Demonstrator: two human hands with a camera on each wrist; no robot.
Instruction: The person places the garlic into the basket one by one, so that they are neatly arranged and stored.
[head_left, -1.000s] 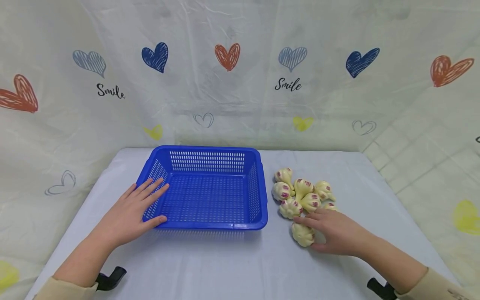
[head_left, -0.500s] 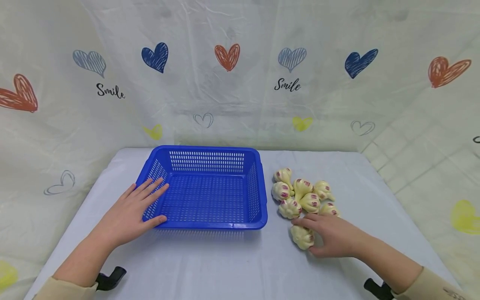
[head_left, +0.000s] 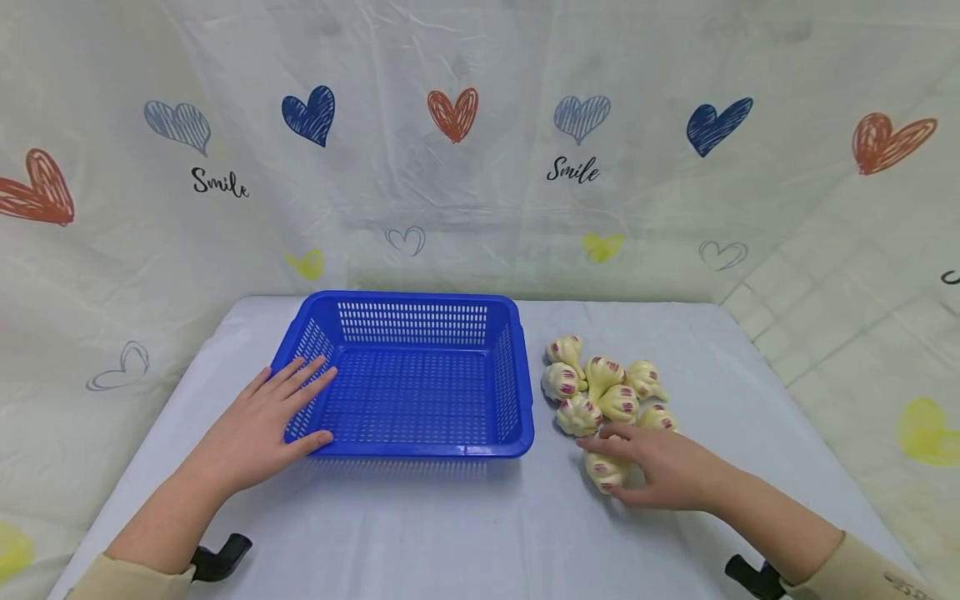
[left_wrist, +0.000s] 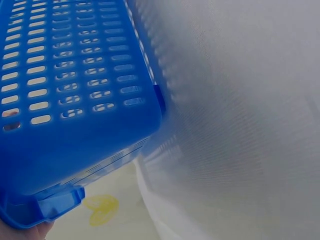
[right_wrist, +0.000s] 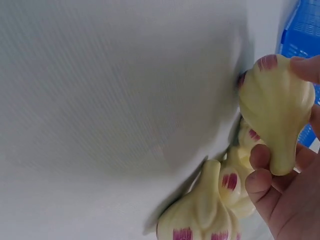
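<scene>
In the head view my left hand [head_left: 258, 425] lies over the left side of a blue plastic basket [head_left: 420, 452], its fingers straight and spread across the rim. Slotted basket wall [left_wrist: 75, 135] fills much of the left wrist view, with a bit of finger under the rim. My right hand [head_left: 667, 468] pinches a cream garlic bulb [head_left: 602, 475] with purple streaks between thumb and fingers, low over the table. The right wrist view has this garlic bulb [right_wrist: 275, 100] with its stem toward my palm. Several similar garlic bulbs [head_left: 619, 405] lie clustered just beyond that hand.
A white cloth [head_left: 420, 533] covers the table. Behind it hangs a pale sheet [head_left: 495, 200] printed with hearts and "Smile". The basket stands left of the garlic bulbs, a narrow strip of cloth between them. Black wrist mounts [head_left: 222, 558] show below both forearms.
The right hand has turned the garlic bulb in its fingers, so purple streaks now show on its near side. The left hand and basket stay put.
</scene>
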